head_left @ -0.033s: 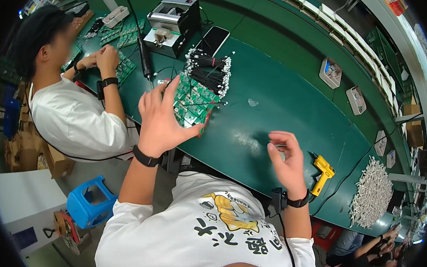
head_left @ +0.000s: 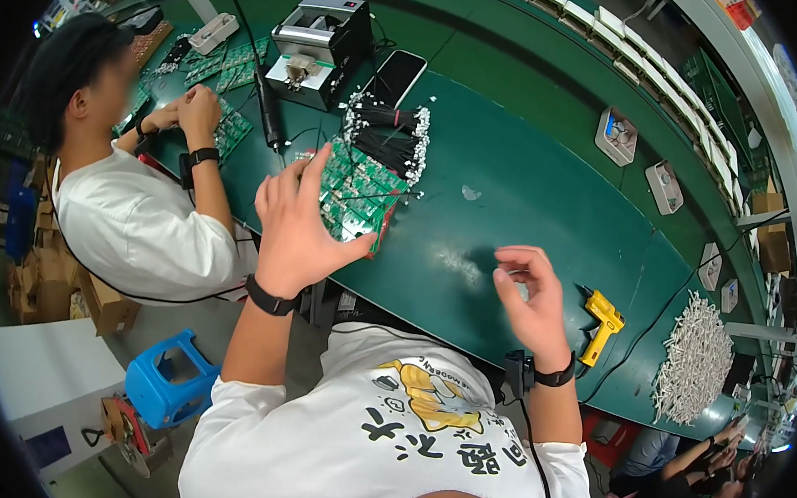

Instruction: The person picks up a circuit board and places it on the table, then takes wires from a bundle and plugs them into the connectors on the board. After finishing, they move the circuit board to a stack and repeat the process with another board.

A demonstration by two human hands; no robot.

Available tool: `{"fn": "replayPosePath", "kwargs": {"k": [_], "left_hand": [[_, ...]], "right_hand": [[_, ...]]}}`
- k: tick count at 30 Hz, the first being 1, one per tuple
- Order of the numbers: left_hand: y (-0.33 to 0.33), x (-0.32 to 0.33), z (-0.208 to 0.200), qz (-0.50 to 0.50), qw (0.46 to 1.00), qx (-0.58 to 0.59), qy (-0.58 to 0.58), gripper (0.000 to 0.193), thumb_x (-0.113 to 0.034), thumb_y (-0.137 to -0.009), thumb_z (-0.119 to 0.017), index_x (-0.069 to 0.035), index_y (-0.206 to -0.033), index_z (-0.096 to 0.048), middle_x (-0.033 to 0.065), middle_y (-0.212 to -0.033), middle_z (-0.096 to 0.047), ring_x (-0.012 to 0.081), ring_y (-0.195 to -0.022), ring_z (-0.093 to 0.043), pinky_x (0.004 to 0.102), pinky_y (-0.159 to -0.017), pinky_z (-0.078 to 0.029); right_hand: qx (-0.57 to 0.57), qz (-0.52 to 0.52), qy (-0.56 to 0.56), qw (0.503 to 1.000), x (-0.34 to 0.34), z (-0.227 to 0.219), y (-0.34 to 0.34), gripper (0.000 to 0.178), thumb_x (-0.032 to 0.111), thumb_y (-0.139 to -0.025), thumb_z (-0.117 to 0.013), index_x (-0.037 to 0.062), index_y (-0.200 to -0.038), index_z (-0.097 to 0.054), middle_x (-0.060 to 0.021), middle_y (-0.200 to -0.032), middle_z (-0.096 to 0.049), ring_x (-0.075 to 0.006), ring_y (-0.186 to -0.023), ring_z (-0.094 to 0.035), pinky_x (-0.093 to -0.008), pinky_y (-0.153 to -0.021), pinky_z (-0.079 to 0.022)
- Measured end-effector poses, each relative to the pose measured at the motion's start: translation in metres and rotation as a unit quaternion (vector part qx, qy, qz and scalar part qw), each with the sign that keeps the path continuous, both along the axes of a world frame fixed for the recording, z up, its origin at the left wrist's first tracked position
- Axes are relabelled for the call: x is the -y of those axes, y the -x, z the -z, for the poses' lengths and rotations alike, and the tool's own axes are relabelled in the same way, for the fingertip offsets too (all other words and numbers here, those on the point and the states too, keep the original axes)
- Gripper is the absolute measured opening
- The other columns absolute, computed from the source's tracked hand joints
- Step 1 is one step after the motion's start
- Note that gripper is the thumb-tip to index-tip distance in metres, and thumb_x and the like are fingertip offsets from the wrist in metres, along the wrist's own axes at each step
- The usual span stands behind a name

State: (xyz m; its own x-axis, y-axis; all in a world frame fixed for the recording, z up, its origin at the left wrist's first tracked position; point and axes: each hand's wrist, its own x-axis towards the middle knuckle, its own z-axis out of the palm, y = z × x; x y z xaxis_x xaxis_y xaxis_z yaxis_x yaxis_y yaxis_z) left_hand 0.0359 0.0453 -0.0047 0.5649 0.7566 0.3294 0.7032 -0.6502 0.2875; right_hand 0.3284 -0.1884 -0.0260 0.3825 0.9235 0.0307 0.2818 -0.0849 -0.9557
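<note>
Left hand (head_left: pixel 297 229), fingers spread, holds a green circuit board (head_left: pixel 358 196) over the green workbench (head_left: pixel 548 194); right hand (head_left: pixel 530 298) hovers, fingers curled.

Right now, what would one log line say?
left hand: holds green boards | right hand: fingers pinched over table | glue gun beside

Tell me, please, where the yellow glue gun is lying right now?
In the head view, the yellow glue gun lies on the green table, just right of the right hand.
</note>
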Motion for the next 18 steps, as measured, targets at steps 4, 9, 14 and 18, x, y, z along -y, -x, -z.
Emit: {"fn": "replayPosePath", "kwargs": {"k": [4,9,14,18], "left_hand": [[0.005,0.003,-0.005,0.0,0.998,0.043,0.045,0.129,-0.056,-0.068,-0.101,-0.008,-0.176,-0.047,0.0259,-0.158,-0.06,0.0444,-0.149,-0.056,0.0643,-0.134,-0.029],[-0.01,0.026,-0.015,0.014,0.997,0.069,0.031,0.13,-0.057,-0.068,-0.102,-0.009,-0.176,-0.047,0.0238,-0.159,-0.059,0.0423,-0.152,-0.054,0.0654,-0.135,-0.028],[-0.034,0.057,-0.019,0.067,0.994,0.089,0.024,0.131,-0.059,-0.069,-0.102,-0.008,-0.176,-0.047,0.0248,-0.168,-0.054,0.0416,-0.156,-0.053,0.0667,-0.137,-0.027],[0.004,0.029,-0.003,0.112,0.97,0.216,-0.002,0.132,-0.062,-0.069,-0.103,-0.01,-0.177,-0.046,0.0244,-0.176,-0.05,0.0445,-0.16,-0.05,0.067,-0.138,-0.028]], "right_hand": [[-0.088,-0.105,0.055,0.989,-0.021,-0.002,0.015,0.019,0.007,-0.114,-0.078,0.0028,-0.132,-0.077,-0.0068,-0.14,-0.075,-0.0142,-0.122,-0.072,-0.031,-0.103,-0.06],[-0.197,-0.165,0.044,0.965,-0.07,0.004,0.064,0.027,0.009,-0.114,-0.079,0.0019,-0.14,-0.072,-0.0067,-0.128,-0.08,-0.0146,-0.113,-0.075,-0.0318,-0.102,-0.061],[-0.274,-0.031,-0.051,0.96,-0.078,0.028,0.085,0.037,0.011,-0.116,-0.076,0.0038,-0.15,-0.064,-0.0104,-0.13,-0.081,-0.0177,-0.101,-0.08,-0.0338,-0.081,-0.067],[-0.3,0.12,-0.044,0.945,-0.062,0.016,0.042,0.03,0.022,-0.12,-0.073,0.0067,-0.143,-0.063,-0.0101,-0.12,-0.083,-0.0196,-0.082,-0.081,-0.0328,-0.056,-0.062]]}}
